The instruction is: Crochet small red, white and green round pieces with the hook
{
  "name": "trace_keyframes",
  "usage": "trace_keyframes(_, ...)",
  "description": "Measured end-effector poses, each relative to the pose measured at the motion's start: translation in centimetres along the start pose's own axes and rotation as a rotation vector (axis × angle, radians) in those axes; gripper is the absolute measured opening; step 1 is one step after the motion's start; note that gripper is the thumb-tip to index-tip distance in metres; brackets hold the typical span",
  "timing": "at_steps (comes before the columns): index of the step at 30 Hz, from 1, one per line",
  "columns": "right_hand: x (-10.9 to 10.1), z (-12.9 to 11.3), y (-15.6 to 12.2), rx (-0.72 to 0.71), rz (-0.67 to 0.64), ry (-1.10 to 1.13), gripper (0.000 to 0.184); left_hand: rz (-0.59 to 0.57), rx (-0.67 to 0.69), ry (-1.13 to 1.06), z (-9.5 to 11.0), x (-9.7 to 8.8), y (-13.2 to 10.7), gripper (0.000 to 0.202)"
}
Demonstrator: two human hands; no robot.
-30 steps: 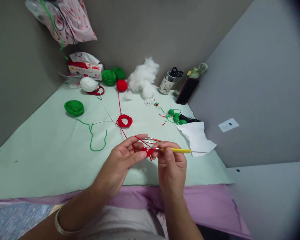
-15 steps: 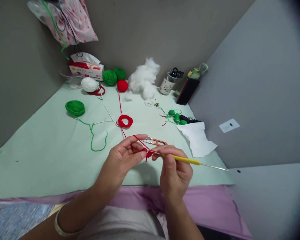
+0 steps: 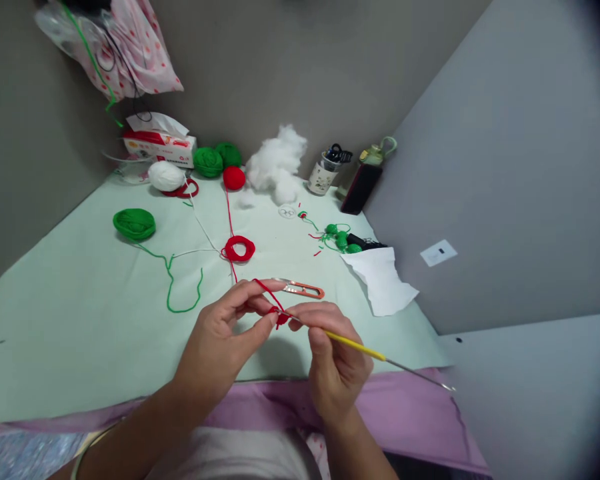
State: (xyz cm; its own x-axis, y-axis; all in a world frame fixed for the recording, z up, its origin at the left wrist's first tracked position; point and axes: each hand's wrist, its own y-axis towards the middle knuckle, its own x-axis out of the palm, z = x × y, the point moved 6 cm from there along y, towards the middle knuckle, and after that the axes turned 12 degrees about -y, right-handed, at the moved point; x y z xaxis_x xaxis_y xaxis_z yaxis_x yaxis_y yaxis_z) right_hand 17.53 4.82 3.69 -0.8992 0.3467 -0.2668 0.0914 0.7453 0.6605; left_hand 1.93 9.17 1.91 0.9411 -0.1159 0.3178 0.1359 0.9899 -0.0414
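Red crochet (image 3: 282, 320) in left fingers (image 3: 261, 330), hook (image 3: 363, 346) touching

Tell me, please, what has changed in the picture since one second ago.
The yellow crochet hook in the right hand has tilted: its free end swung down toward the person. Nothing was let go: the left hand still holds the red crochet piece. The orange snips and red yarn ring stayed in place.

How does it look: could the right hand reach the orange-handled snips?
Probably yes: the snips lie just beyond the right hand with nothing between, though that hand holds the yellow hook.
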Motion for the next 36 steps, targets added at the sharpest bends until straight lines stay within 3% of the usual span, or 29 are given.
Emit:
trace_keyframes(7, 0.1, -0.4, -0.2, -0.097, -0.013, -0.113, 0.032, -0.006, 0.03, 0.007, -0.3, 0.7, -0.1, 0.029)
trace_keyframes(12, -0.4, 0.3, -0.3, -0.017, 0.145, -0.024, 0.024, -0.002, -0.088, -0.208, -0.7, 0.9, -0.2, 0.027)
trace_keyframes(18, -0.1, 1.1, -0.4, 0.087, 0.099, 0.143, 0.019, -0.004, -0.113, -0.353, -0.8, 0.9, -0.1, 0.032)
trace_keyframes(27, -0.2, 0.5, -0.5, 0.02, 0.068, 0.009, 0.024, 0.028, -0.082, -0.246, -0.3, 0.8, 0.0, 0.032)
trace_keyframes(36, 0.2, -0.6, -0.9, -0.15, 0.022, -0.147, 0.031, 0.088, 0.157, 0.029, 0.2, 0.4, -0.4, 0.028)
